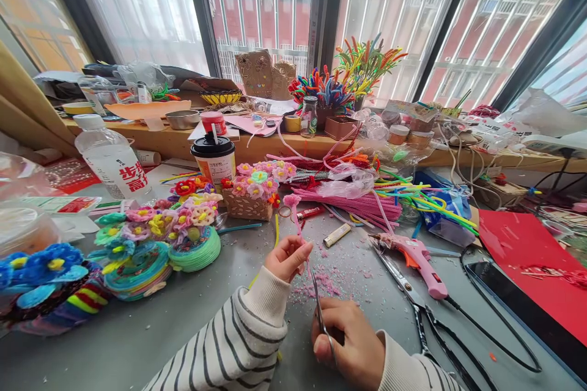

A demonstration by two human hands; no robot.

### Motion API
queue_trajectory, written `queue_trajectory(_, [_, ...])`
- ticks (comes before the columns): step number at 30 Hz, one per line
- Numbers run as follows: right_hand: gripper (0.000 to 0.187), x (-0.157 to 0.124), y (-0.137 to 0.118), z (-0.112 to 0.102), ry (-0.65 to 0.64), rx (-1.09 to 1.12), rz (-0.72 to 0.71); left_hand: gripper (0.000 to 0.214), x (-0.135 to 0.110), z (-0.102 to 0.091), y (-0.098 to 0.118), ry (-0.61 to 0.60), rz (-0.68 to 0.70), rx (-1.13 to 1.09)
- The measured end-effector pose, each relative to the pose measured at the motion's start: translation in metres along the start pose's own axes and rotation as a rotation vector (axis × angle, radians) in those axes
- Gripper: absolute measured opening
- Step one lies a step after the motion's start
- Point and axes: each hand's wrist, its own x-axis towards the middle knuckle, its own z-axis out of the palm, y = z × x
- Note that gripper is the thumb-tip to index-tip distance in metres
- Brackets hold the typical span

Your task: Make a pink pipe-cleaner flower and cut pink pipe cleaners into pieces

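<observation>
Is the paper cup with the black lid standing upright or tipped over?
Upright. The paper cup stands on its base on the table, with its black lid level on top.

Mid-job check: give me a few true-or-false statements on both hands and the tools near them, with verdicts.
1. The left hand pinches a pink pipe cleaner. True.
2. The right hand holds a lighter. False: it holds small scissors; the lighter lies on the table.
3. The glue gun lies to the right of both hands. True.
4. The cup has no lid. False: it has a black lid.
5. The red sheet lies at the far left. False: it is at the far right.
</observation>
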Motion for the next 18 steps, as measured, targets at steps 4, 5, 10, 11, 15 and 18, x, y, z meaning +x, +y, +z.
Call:
queue_trajectory(4, [0.068,-0.0002,-0.0003,0.0008,-0.008,-0.011,-0.009,0.031,0.0001,0.0013,-0.0003,0.028,0.026,0.06])
queue_trajectory(5, [0.069,-0.0001,-0.0003,0.0009,-0.007,-0.011,-0.006,0.031,0.0,0.0018,-0.0002,0.035,0.032,0.071])
queue_trajectory(10, [0.067,0.0008,0.0014,0.002,0.0,-0.014,0.036,0.032,-0.0006,0.0028,0.0001,0.072,0.052,0.087])
queue_trajectory(11, [0.067,0.001,0.002,0.0023,0.003,-0.018,0.045,0.032,-0.0005,0.0026,0.0001,0.076,0.054,0.089])
queue_trajectory(15, [0.067,0.001,0.0037,0.0028,0.019,-0.039,0.059,0.031,0.0001,0.001,-0.0003,0.086,0.066,0.101])
queue_trajectory(18, [0.066,0.0009,0.0039,0.0022,0.025,-0.048,0.05,0.032,0.0006,0.0001,-0.0006,0.098,0.072,0.111])
